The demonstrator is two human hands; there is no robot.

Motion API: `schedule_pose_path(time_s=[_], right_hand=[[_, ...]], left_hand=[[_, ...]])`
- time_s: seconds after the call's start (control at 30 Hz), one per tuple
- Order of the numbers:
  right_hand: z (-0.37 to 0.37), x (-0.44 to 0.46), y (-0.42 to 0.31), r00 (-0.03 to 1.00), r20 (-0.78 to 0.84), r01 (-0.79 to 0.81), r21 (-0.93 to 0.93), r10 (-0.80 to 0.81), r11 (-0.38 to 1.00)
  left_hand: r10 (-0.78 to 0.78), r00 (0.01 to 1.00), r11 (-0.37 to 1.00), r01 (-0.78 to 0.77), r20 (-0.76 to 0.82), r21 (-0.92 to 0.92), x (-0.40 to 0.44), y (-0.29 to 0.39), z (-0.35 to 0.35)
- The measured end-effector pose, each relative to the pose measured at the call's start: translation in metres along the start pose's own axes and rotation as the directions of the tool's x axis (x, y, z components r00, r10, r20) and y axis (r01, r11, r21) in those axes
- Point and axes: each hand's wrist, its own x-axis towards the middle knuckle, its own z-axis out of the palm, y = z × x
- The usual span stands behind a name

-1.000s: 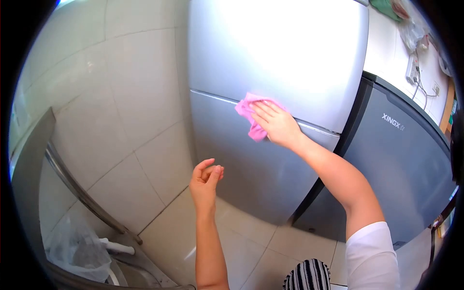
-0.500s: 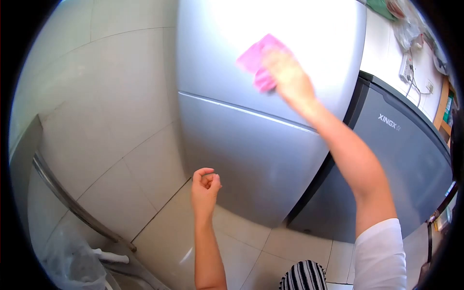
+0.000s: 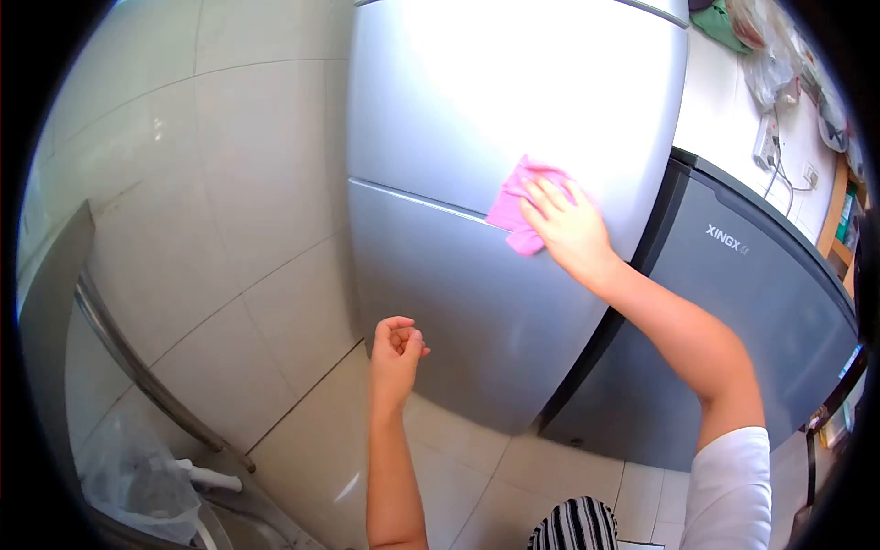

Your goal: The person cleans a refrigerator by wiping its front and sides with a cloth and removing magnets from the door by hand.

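Observation:
My right hand [image 3: 570, 231] presses a pink cleaning cloth [image 3: 515, 206] against the silver refrigerator [image 3: 440, 110], at the seam between its upper and lower doors. The fingers lie over the cloth, and part of it sticks out to the left of them. Lower down, my left hand [image 3: 398, 353] hangs in front of the refrigerator's bottom left part. Its fingers are loosely curled in, with nothing visible in them.
A dark grey XINGX appliance [image 3: 733, 312] stands close on the right. Tiled wall [image 3: 266, 156] runs along the left. At lower left are a curved metal bar [image 3: 137, 367] and a clear plastic bag [image 3: 137, 486]. Cords hang from a power strip [image 3: 764, 140] at upper right.
My right hand has moved the cloth down and slightly right, from the upper door to the seam. The view has tilted a little upward. My left hand keeps its curled pose.

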Motion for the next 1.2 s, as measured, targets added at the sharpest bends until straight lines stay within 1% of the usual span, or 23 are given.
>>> schedule_pose_path(time_s=[0.1,0.2,0.23,0.27,0.33,0.43,0.47,0.53,0.57,0.63,0.67,0.73,0.8,0.83,0.87,0.9,0.93,1.0,1.03,1.07,1.1,1.13,1.2], right_hand=[[0.021,0.036,-0.014,0.999,0.053,-0.003,-0.024,0.004,1.000],[0.030,0.057,-0.023,1.000,0.013,-0.003,-0.039,0.004,0.999],[0.028,0.054,-0.020,1.000,-0.006,0.007,0.009,-0.007,1.000],[0.024,0.047,-0.016,1.000,-0.008,0.007,0.011,-0.007,1.000],[0.012,0.028,-0.009,0.985,0.168,0.019,0.036,-0.025,0.999],[-0.006,-0.010,-0.006,0.985,0.166,0.049,-0.017,-0.046,0.999],[-0.007,-0.010,-0.006,0.985,0.168,0.048,-0.020,-0.044,0.999],[-0.006,-0.005,-0.006,0.994,0.097,0.054,-0.044,-0.049,0.998],[-0.001,0.002,-0.006,0.994,0.099,0.052,-0.046,-0.048,0.998],[0.013,0.024,-0.004,1.000,0.001,0.011,0.061,-0.011,0.998],[0.018,0.033,-0.001,1.000,0.006,0.006,0.062,-0.007,0.998],[0.024,0.053,0.011,1.000,-0.005,0.011,0.162,-0.010,0.987],[0.022,0.064,0.045,0.993,-0.080,-0.077,0.105,0.086,0.991],[0.025,0.066,0.076,0.972,-0.209,-0.086,0.116,0.109,0.989],[0.026,0.066,0.111,0.933,-0.336,-0.090,0.126,0.128,0.988],[0.017,0.065,0.139,0.919,-0.337,-0.176,0.112,0.204,0.978],[0.003,0.065,0.163,0.899,-0.339,-0.260,0.098,0.278,0.961],[-0.021,0.065,0.192,0.859,-0.400,-0.368,-0.047,0.320,0.929],[-0.021,0.067,0.194,0.853,-0.423,-0.336,0.001,0.305,0.942],[-0.014,0.066,0.184,0.856,-0.422,-0.334,-0.009,0.299,0.943],[-0.006,0.067,0.157,0.860,-0.390,-0.369,-0.032,0.328,0.929],[0.003,0.066,0.129,0.862,-0.359,-0.403,-0.055,0.359,0.914],[0.019,0.055,0.084,0.928,-0.313,-0.216,-0.002,0.204,0.976]], left_hand=[[0.003,0.999,1.000,-0.003,0.047,-0.009,-0.001,-0.007,0.015],[0.021,0.997,1.000,-0.021,0.077,0.005,-0.006,-0.003,0.018],[0.020,0.997,1.000,-0.021,0.076,0.009,-0.007,0.001,0.017],[0.023,0.998,1.000,-0.024,0.063,0.013,-0.009,0.006,0.015],[0.031,0.999,0.999,-0.032,0.038,0.006,-0.010,0.012,0.010],[0.051,0.998,0.999,-0.051,0.040,-0.018,-0.008,0.012,0.008],[0.026,0.998,0.999,-0.025,0.058,-0.021,-0.006,0.006,0.009],[0.005,0.997,1.000,-0.003,0.078,-0.024,-0.002,-0.003,0.013],[0.016,0.996,0.999,-0.012,0.093,-0.048,-0.002,-0.006,0.017],[0.016,0.993,0.998,-0.009,0.116,-0.064,-0.006,-0.008,0.022],[-0.004,0.993,0.997,0.013,0.116,-0.073,-0.008,-0.005,0.024],[-0.021,0.993,0.997,0.030,0.119,-0.078,-0.011,0.000,0.025],[-0.018,0.998,0.999,0.020,0.057,-0.037,-0.010,0.004,0.019],[-0.014,0.998,0.999,0.016,0.058,-0.039,-0.008,0.003,0.015],[0.020,1.000,0.999,-0.019,0.021,-0.033,-0.006,0.002,0.010],[0.052,0.999,0.998,-0.053,-0.016,-0.026,-0.003,-0.001,0.006],[0.055,0.998,0.998,-0.055,-0.015,-0.031,0.000,-0.006,0.003],[0.068,0.997,0.997,-0.069,-0.031,-0.025,0.008,-0.021,0.001],[0.067,0.997,0.997,-0.068,-0.025,-0.032,0.010,-0.031,0.005],[0.069,0.998,0.997,-0.069,-0.006,0.037,0.013,-0.041,0.010],[0.071,0.997,0.992,-0.072,0.012,0.106,0.015,-0.051,0.015],[0.073,0.997,0.992,-0.074,0.017,0.099,0.015,-0.059,0.024],[0.067,0.994,0.961,-0.087,0.085,0.264,0.010,-0.077,0.045]])
